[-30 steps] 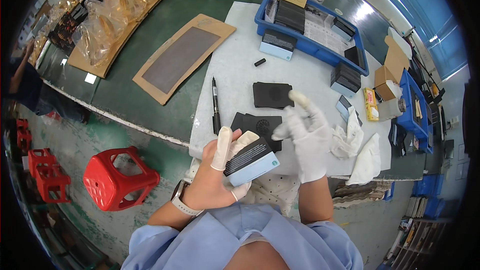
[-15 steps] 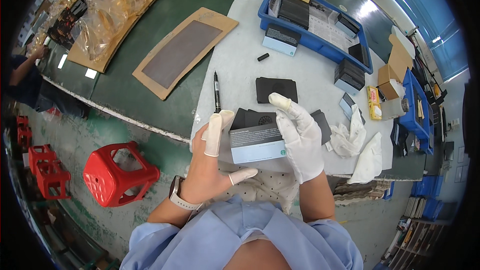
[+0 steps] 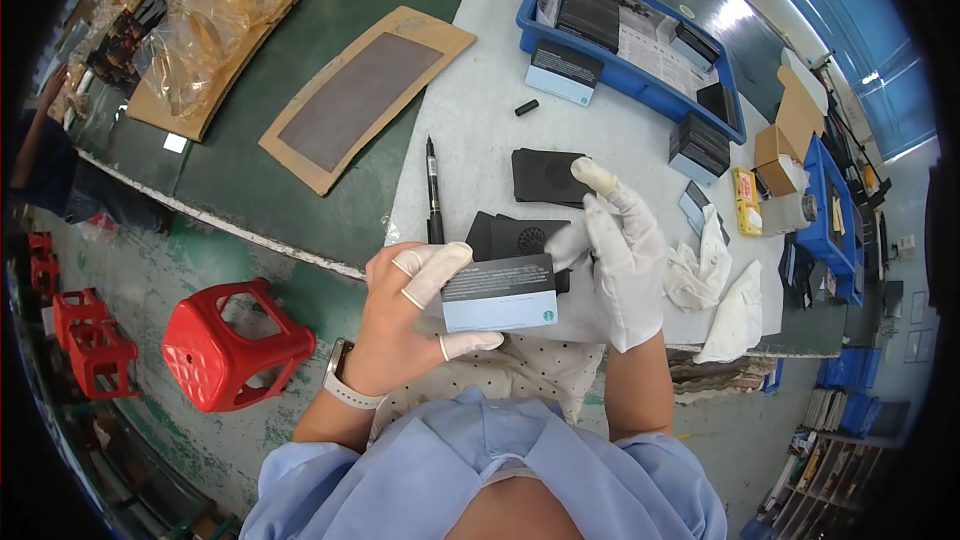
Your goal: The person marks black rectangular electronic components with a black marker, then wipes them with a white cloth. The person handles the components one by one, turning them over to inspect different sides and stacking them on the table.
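Over the near edge of the white mat (image 3: 480,110), the gloved right hand (image 3: 625,265) and left hand (image 3: 405,315) close on a black-and-pale-blue box (image 3: 500,293), near black cards (image 3: 545,177) and a pen (image 3: 433,190) farther off.

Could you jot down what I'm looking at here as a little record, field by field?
Setting: white mat on a green workbench
Left hand: bare, with finger cots, gripping a small black and pale blue box
Right hand: in a white glove, touching the box's right end
Under the hands: flat black cards
Nearby: black pen, blue bin of similar boxes, red stool
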The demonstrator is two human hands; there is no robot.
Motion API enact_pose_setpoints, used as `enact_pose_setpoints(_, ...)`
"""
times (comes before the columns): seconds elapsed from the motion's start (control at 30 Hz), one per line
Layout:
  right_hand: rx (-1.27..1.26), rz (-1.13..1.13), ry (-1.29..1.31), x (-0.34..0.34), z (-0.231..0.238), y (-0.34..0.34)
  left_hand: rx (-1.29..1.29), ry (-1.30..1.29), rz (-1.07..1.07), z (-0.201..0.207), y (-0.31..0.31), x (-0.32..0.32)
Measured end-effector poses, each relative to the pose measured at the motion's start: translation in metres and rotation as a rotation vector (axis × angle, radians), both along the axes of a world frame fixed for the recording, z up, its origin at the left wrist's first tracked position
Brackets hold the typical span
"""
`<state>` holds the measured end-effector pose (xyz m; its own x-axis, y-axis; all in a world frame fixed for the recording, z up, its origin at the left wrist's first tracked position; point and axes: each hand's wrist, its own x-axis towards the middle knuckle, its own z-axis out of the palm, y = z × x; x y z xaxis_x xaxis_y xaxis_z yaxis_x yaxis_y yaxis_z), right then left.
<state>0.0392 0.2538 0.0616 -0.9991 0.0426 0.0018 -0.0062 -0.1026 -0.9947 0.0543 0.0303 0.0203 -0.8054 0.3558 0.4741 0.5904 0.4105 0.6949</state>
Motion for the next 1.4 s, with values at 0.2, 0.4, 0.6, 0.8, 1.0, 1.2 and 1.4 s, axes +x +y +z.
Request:
enact_pose_setpoints(0.2, 0.227, 0.965, 0.282, -0.027, -0.001, 0.015, -0.032, -0.010, -0.114, 0.002, 0.002, -0.004)
enact_pose_setpoints(0.4, 0.150, 0.489, -0.006, -0.006, 0.002, -0.003, 0.022, -0.024, 0.149, -0.002, 0.004, -0.004)
enact_pose_setpoints(0.6, 0.026, 0.420, -0.033, -0.004, 0.003, -0.010, 0.018, -0.052, 0.224, -0.011, 0.006, 0.006)
enact_pose_setpoints(0.8, 0.055, 0.399, -0.021, -0.003, 0.010, -0.026, 0.182, -0.190, 0.029, -0.003, 0.010, 0.006)
enact_pose_setpoints(1.0, 0.135, 0.438, 0.027, -0.002, 0.015, -0.035, 0.571, -0.748, -0.287, -0.014, 0.005, 0.004)
enact_pose_setpoints(1.2, 0.288, 0.497, 0.125, -0.011, 0.019, -0.039, 0.813, -0.956, -0.437, -0.009, -0.003, 0.001)
enact_pose_setpoints(1.4, 0.161, 0.763, 0.317, -0.037, 0.019, -0.031, 0.775, -1.109, -0.720, -0.016, -0.026, -0.009)
